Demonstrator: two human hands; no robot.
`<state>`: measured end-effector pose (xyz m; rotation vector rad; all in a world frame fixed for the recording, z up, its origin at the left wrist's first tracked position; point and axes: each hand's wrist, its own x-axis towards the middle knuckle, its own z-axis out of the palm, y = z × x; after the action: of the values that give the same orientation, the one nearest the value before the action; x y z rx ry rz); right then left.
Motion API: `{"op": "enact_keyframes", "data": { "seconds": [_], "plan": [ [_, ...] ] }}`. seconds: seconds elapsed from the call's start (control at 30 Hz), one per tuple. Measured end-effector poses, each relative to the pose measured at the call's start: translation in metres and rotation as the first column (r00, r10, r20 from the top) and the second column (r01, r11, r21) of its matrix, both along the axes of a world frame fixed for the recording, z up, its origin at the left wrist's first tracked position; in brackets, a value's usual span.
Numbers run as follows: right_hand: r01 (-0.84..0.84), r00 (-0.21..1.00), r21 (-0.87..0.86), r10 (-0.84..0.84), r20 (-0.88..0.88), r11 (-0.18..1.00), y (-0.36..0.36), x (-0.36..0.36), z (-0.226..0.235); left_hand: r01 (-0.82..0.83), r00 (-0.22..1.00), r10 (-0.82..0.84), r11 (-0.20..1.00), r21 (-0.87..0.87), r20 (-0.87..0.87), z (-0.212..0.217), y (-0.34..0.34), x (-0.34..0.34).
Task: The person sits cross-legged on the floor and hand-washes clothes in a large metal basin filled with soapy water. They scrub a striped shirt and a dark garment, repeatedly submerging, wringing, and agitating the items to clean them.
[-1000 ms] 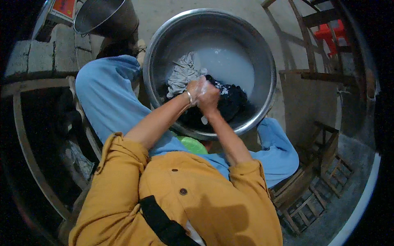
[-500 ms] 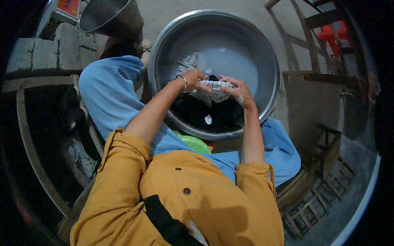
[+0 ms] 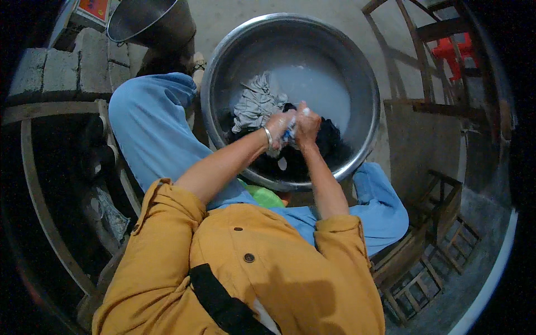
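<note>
Nearest to me are my mustard-yellow shirt (image 3: 245, 268) and its rolled sleeves, then my knees in light blue trousers (image 3: 151, 134), spread to either side of the wide metal basin (image 3: 223, 67) on the concrete floor. Both forearms reach forward over the near rim. My left hand (image 3: 278, 125), with a metal bangle (image 3: 268, 135) at the wrist, and my right hand (image 3: 307, 124) are pressed together, knuckle to knuckle, each closed in a fist on a small bunched piece of white-and-blue cloth (image 3: 291, 129) held just above the water, over the near middle of the basin. Directly beneath the hands lies a dark garment (image 3: 329, 139), partly sunk; a grey garment (image 3: 254, 103) lies to its left, draped toward the far left wall. Beyond them is cloudy, pale wash water (image 3: 318, 89). Hazards, as I judge them: rubbing fist against fist may scrape the knuckles if the cloth slips out from between them; hard strokes near the rim may throw water onto my trousers; the bangle may snag loose fabric. Farther left stands a grey metal bucket (image 3: 151, 22) beside concrete blocks (image 3: 61, 67); far right, a red plastic stool (image 3: 452, 50).
</note>
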<state>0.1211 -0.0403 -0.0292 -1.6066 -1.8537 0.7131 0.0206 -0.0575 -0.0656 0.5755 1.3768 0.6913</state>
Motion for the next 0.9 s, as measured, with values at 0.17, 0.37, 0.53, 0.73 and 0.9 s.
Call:
{"op": "enact_keyframes", "data": {
  "seconds": [0.17, 0.37, 0.53, 0.73, 0.9],
  "plan": [
    [-0.207, 0.978, 0.318, 0.209, 0.027, 0.925, -0.035, -0.032, -0.001, -0.033, 0.793, 0.177, 0.968, -0.248, 0.583, -0.003, 0.005, -0.016],
    [0.072, 0.937, -0.454, -0.216, -0.275, 0.888, 0.014, 0.020, -0.022, 0.213, 0.977, -0.213, 0.977, 0.025, -0.004, 0.018, 0.008, -0.014],
    [-0.221, 0.865, -0.640, -0.155, -0.477, 0.736, 0.020, 0.062, -0.024, 0.330, 0.928, -0.308, 0.941, 0.078, -0.208, 0.015, 0.020, -0.049],
    [0.023, 0.818, -0.170, -0.116, -0.563, 0.985, 0.008, 0.001, -0.011, -0.160, 0.957, 0.140, 0.985, 0.061, 0.255, -0.009, 0.012, -0.032],
    [-0.093, 0.991, 0.170, 0.074, 0.113, 0.981, -0.011, -0.018, -0.023, -0.164, 0.927, 0.248, 0.942, -0.292, 0.279, -0.040, -0.006, 0.000]
  ]
}}
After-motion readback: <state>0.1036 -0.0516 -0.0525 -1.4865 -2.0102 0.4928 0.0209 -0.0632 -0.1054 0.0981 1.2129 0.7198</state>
